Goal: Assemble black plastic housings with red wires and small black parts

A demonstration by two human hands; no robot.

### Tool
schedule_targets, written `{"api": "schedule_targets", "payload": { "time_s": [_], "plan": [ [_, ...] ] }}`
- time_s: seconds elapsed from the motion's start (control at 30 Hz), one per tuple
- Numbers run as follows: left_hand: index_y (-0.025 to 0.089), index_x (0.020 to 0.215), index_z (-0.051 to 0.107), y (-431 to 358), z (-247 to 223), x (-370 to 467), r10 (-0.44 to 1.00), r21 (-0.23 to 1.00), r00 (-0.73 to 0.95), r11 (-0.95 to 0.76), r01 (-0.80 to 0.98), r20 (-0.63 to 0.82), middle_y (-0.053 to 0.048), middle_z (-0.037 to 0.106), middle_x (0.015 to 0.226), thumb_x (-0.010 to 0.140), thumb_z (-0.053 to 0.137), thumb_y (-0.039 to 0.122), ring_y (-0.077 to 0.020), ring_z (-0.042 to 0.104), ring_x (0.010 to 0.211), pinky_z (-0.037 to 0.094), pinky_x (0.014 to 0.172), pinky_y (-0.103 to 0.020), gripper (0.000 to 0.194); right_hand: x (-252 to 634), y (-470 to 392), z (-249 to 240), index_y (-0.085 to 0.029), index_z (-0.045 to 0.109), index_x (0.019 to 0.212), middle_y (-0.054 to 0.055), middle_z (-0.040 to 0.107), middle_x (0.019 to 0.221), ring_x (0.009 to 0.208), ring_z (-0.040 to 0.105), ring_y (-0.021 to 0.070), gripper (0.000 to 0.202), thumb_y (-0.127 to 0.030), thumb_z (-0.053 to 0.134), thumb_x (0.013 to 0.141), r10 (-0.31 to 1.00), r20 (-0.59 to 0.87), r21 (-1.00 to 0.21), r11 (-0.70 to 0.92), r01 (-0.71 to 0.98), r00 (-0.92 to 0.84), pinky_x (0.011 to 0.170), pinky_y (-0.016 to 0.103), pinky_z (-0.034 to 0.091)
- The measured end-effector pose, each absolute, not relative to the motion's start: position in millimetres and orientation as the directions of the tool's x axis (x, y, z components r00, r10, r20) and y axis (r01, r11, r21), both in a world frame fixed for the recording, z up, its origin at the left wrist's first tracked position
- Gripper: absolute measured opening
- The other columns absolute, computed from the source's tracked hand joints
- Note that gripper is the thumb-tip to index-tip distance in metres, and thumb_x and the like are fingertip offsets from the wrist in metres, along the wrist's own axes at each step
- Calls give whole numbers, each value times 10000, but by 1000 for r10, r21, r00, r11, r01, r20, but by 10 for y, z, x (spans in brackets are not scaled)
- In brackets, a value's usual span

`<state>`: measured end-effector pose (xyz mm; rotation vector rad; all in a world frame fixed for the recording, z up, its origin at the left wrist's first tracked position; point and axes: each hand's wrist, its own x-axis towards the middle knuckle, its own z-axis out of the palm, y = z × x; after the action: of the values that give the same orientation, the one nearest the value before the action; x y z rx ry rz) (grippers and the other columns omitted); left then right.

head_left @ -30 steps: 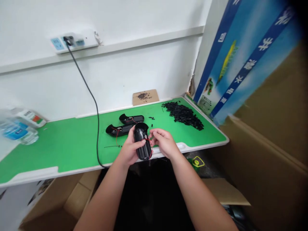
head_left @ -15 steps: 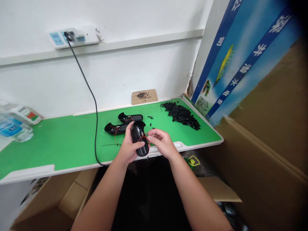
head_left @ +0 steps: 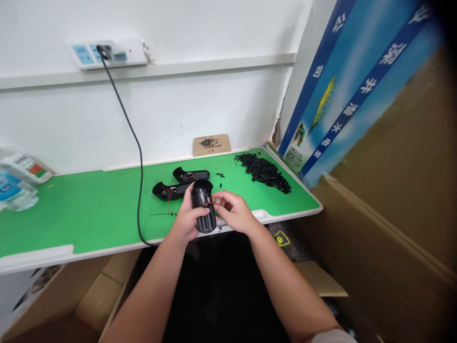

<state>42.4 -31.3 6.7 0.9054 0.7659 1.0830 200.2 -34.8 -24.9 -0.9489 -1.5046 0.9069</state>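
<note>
My left hand (head_left: pixel 187 218) is wrapped round a glossy black housing (head_left: pixel 203 193), its thumb across the front, above the near edge of the green table. Red wire (head_left: pixel 211 203) comes out of the housing's middle. On the right side, my right hand (head_left: pixel 232 211) pinches this wire between thumb and fingers. Two similar black housings lie behind on the table, one farther back (head_left: pixel 193 176) and one nearer (head_left: pixel 167 191), with a red wire trailing from the nearer one.
A heap of small black parts (head_left: pixel 264 172) lies at the table's right. Dark bits rest on a cardboard piece (head_left: pixel 212 144) by the wall. A black cable (head_left: pixel 140 190) crosses the table from a power strip (head_left: pixel 132 53). Bottles (head_left: pixel 17 190) stand far left; cardboard boxes (head_left: pixel 374 224) flank the table.
The view has shifted slightly. The held housing now stands more upright, and my right hand has drawn its fingers in closer around the red wire.
</note>
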Motion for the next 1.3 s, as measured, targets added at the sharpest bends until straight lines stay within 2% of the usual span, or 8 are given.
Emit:
{"api": "schedule_targets", "payload": {
  "time_s": [0.13, 0.23, 0.4, 0.57, 0.7, 0.93, 1.1, 1.3],
  "plan": [
    [397, 1368, 342, -318, 59, 436, 949, 909, 296, 213, -359, -106, -31, 581, 1072, 579, 719, 54, -210, 652, 779, 584, 648, -397, 939, 2058, -350, -218, -210, 633, 984, -19, 567, 713, 631, 544, 119, 197, -290, 638, 804, 936, 336, -942, 331, -59, -101, 583, 255, 457],
    [393, 1351, 361, -327, 58, 459, 957, 914, 273, 193, -357, -95, -26, 575, 1091, 576, 712, 41, -196, 647, 771, 573, 637, -360, 920, 2073, -347, -238, -210, 640, 991, -11, 582, 737, 599, 534, 112, 214, -325, 646, 811, 948, 286, -958, 276, -83, -142, 555, 251, 457],
    [368, 1348, 374, -330, 53, 467, 963, 917, 262, 159, -366, -63, -19, 581, 1095, 560, 690, 8, -176, 625, 819, 540, 690, -304, 923, 2067, -348, -273, -205, 700, 903, 44, 591, 856, 719, 584, 143, 207, -264, 502, 907, 911, 391, -908, 405, 111, -129, 645, 292, 497],
    [362, 1351, 403, -316, 43, 438, 951, 894, 307, 171, -414, -39, -17, 569, 1195, 546, 613, 0, -188, 596, 913, 512, 728, -286, 908, 2046, -396, -234, -229, 702, 1025, 73, 587, 1007, 875, 596, 180, 200, -240, 559, 884, 877, 441, -852, 476, 219, -190, 725, 314, 513],
    [315, 1328, 463, -294, 32, 427, 950, 859, 309, 189, -475, -38, -17, 586, 1198, 575, 555, 41, -182, 584, 950, 489, 760, -271, 807, 2028, -404, -211, -218, 691, 936, 66, 584, 927, 875, 584, 185, 149, -235, 548, 898, 847, 503, -788, 531, 311, -170, 786, 332, 495],
    [309, 1329, 456, -273, 26, 421, 944, 848, 318, 240, -472, -89, -10, 631, 1069, 625, 550, 72, -164, 610, 838, 500, 736, -290, 749, 1984, -375, -192, -207, 574, 875, 71, 568, 946, 944, 555, 198, 134, -212, 455, 937, 817, 556, -736, 570, 365, -155, 868, 351, 462],
    [274, 1294, 493, -261, 33, 418, 946, 846, 302, 254, -468, -117, 0, 643, 1005, 618, 559, 58, -148, 605, 805, 493, 734, -275, 712, 1967, -364, -141, -208, 603, 880, 85, 620, 884, 900, 567, 224, 155, -222, 457, 928, 748, 656, -624, 612, 486, -101, 871, 391, 451],
    [291, 1304, 464, -272, 69, 433, 931, 799, 326, 318, -510, -162, -11, 650, 1060, 590, 570, 41, -197, 632, 904, 504, 808, -348, 764, 1916, -141, -21, -228, 680, 876, 38, 693, 826, 760, 628, 198, 127, -305, 579, 861, 859, 512, -807, 492, 327, -28, 737, 340, 501]
  ]
}}
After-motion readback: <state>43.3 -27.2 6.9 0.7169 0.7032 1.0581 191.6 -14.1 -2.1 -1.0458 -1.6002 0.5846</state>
